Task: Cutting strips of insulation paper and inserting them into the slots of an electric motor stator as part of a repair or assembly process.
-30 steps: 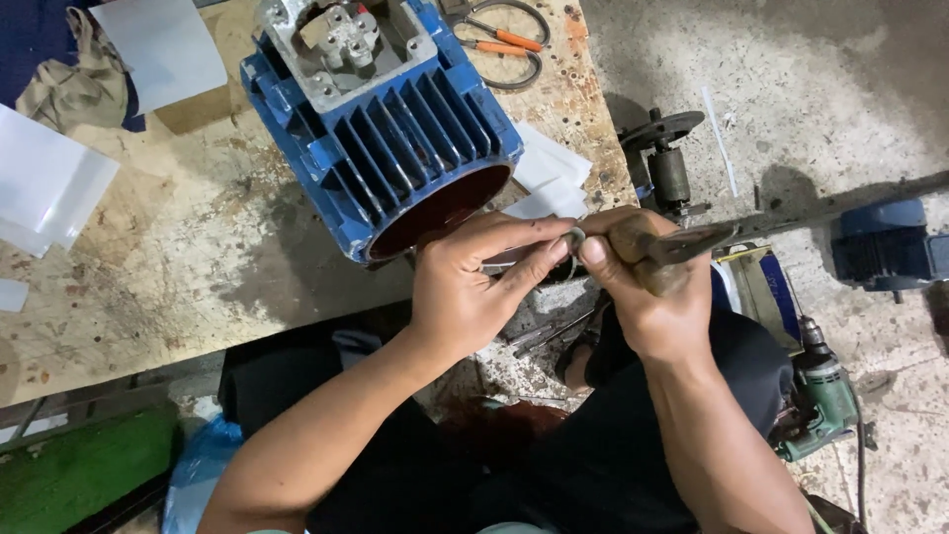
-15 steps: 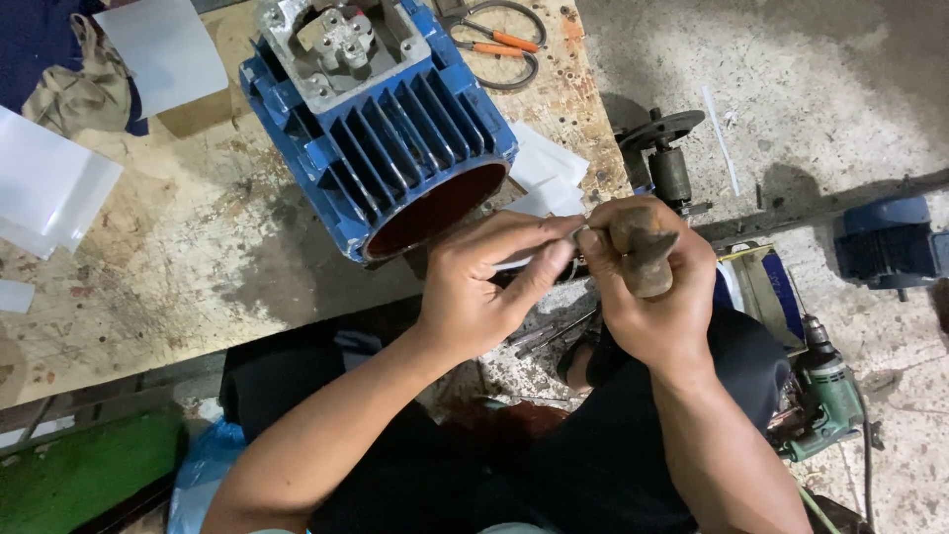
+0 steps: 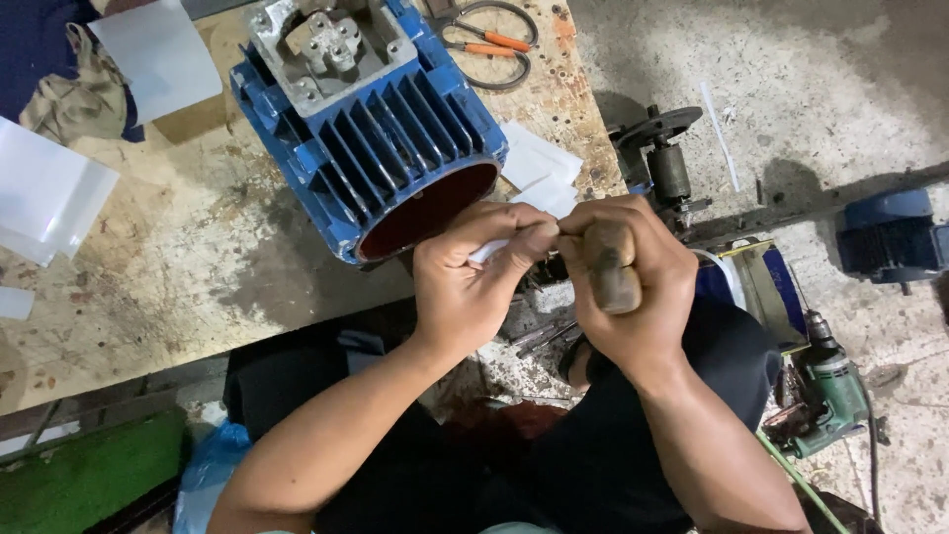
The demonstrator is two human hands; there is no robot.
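My right hand is clenched round a worn, rounded wooden tool handle; its working end is hidden. My left hand pinches a small white strip between thumb and fingers, touching the right hand's fingertips. Both are held just off the bench edge, near the open red-lined mouth of a blue, ribbed electric motor housing. Orange-handled scissors lie on the pitted wood. A green power drill rests on concrete floor.
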